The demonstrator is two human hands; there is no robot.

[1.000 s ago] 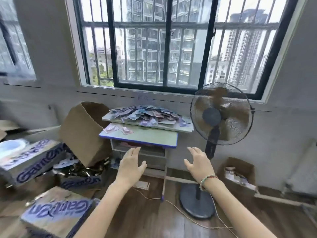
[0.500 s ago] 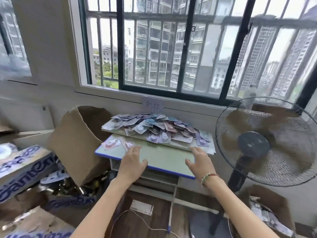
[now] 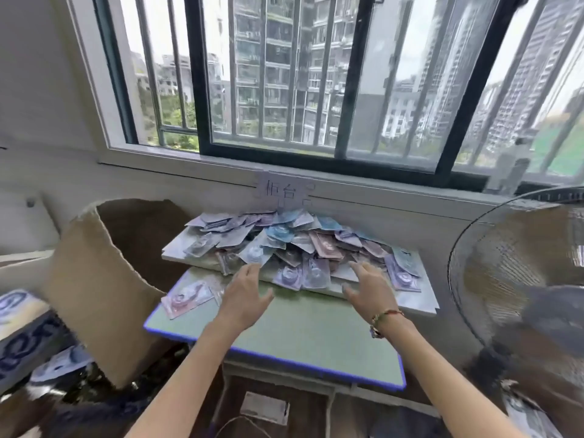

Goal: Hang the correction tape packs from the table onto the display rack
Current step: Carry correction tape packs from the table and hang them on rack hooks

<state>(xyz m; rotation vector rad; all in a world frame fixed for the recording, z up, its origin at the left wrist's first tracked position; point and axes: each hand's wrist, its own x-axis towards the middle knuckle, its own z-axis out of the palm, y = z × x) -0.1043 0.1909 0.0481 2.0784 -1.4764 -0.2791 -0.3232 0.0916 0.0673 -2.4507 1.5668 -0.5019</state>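
Observation:
A heap of correction tape packs (image 3: 294,241), purple, blue and pink, lies on a white board (image 3: 417,303) at the back of a green table with a blue edge (image 3: 309,336). One pink pack (image 3: 186,297) lies apart on the table's left corner. My left hand (image 3: 245,294) hovers over the table with fingers spread, its tips near the front of the heap. My right hand (image 3: 369,287) is stretched out the same way, close to the heap's right front. Neither hand holds anything. No display rack is in view.
A barred window fills the wall behind the table, with a paper label (image 3: 284,189) under the sill. An open cardboard box (image 3: 104,279) leans at the left. A standing fan (image 3: 521,298) is close at the right. Printed boxes (image 3: 22,330) and loose items crowd the floor at the left.
The view has closed in on the table. Both hands have moved forward from the table's front edge toward the heap of packs, fingers still spread and holding nothing.

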